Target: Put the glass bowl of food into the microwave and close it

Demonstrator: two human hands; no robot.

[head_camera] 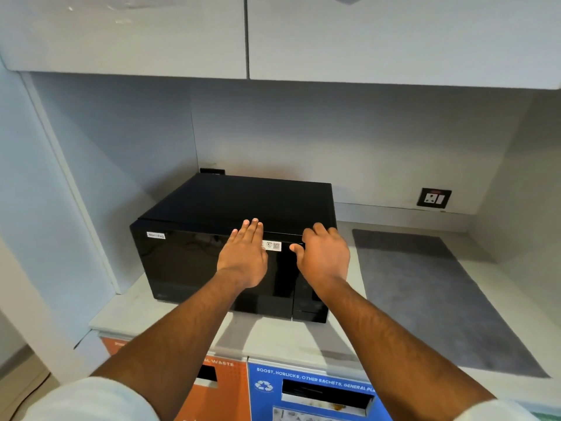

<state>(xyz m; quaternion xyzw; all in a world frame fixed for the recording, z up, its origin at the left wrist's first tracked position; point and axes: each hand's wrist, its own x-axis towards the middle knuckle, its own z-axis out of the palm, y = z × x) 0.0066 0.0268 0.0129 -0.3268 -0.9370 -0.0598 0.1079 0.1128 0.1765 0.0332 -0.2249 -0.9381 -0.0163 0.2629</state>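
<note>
A black microwave (194, 238) stands on the pale counter (127, 314) with its glossy door shut. My left hand (244, 256) lies flat against the upper part of the door, fingers together and reaching the top edge. My right hand (324, 253) rests at the top right of the door, near the control panel, fingers curled over the top edge and thumb against the front. Neither hand holds anything. No glass bowl is in view.
A grey mat (425, 293) lies on the counter right of the microwave. A wall socket (434, 198) sits behind it. White cabinets (273, 38) hang overhead. Below the counter edge are an orange waste bin front (224, 390) and a blue one (303, 393).
</note>
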